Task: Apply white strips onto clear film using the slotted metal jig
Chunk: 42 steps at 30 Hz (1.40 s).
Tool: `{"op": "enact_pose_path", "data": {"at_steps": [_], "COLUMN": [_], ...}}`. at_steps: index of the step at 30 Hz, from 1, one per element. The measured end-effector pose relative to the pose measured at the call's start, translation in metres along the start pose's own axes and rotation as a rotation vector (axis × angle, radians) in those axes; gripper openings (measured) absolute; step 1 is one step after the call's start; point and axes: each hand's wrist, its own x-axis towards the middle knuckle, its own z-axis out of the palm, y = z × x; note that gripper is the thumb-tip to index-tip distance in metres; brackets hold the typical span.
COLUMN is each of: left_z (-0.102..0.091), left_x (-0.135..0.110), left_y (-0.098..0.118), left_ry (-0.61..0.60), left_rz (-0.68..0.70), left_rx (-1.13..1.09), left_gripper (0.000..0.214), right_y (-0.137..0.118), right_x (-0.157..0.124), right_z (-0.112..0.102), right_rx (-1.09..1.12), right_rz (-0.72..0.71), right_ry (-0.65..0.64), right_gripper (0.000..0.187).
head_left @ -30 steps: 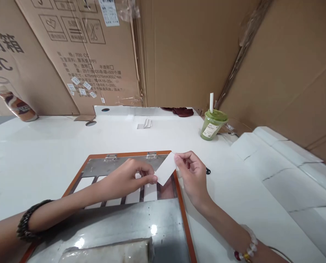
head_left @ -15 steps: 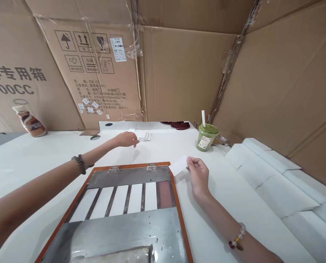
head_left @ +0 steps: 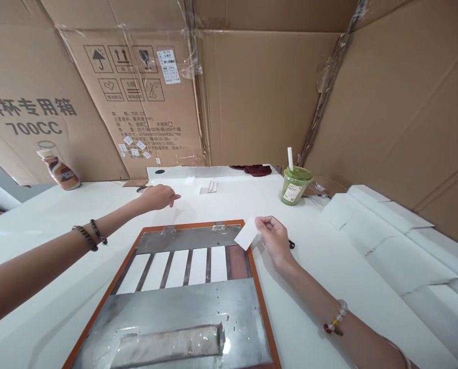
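Note:
My right hand (head_left: 277,240) pinches a small white card (head_left: 247,234) just past the top right corner of an orange-framed metal jig (head_left: 182,302). The jig has several white strips in its slots (head_left: 177,267) and one bare reddish slot (head_left: 237,261) at the right. My left hand (head_left: 157,197) reaches out over the white table beyond the jig, fingers loosely curled and pointing right, with nothing visible in it. A small pile of folded white slips (head_left: 208,187) lies farther right of that hand.
A green drink cup with a straw (head_left: 295,184) stands at the back right. A brown-patterned bottle (head_left: 58,168) leans at the back left. Cardboard boxes wall the table. White foam pieces (head_left: 390,236) lie on the right. A dark red cloth (head_left: 254,168) lies at the back.
My left hand let go of the card, reached out to the folded slips, and has drawn back to the left. My right hand kept the card near the jig's corner.

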Motion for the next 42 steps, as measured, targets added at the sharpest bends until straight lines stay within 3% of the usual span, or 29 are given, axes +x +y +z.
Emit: {"op": "enact_pose_path", "data": {"at_steps": [5, 8, 10, 12, 16, 23, 28, 42], "left_z": [0.026, 0.043, 0.055, 0.065, 0.079, 0.077, 0.075, 0.074], "left_x": [-0.032, -0.067, -0.087, -0.099, -0.104, -0.104, -0.103, -0.098], "left_y": [0.054, 0.097, 0.119, 0.130, 0.132, 0.129, 0.131, 0.128], "left_ry": [-0.059, -0.355, -0.420, -0.411, -0.380, -0.375, -0.431, -0.554], "left_rz": [0.105, 0.328, 0.463, 0.533, 0.562, 0.579, 0.511, 0.433], "left_rx": [-0.020, -0.041, 0.075, 0.210, 0.336, 0.319, 0.297, 0.255], "left_gripper": [0.039, 0.028, 0.027, 0.030, 0.032, 0.022, 0.014, 0.021], "right_y": [0.002, 0.003, 0.003, 0.002, -0.002, -0.004, -0.006, -0.009], "right_x": [0.001, 0.002, 0.002, 0.002, 0.001, 0.004, 0.005, 0.006], "right_z": [0.006, 0.008, 0.008, 0.007, 0.004, 0.000, 0.001, 0.003], "right_rx": [-0.055, -0.093, -0.119, -0.141, -0.176, -0.228, -0.229, -0.232], "right_rz": [0.034, 0.034, 0.030, 0.033, 0.031, 0.006, 0.032, 0.044], "right_ry": [-0.299, -0.416, -0.450, -0.475, -0.530, -0.573, -0.567, -0.577], "right_gripper": [0.033, 0.026, 0.022, 0.019, 0.016, 0.012, 0.007, 0.004]}}
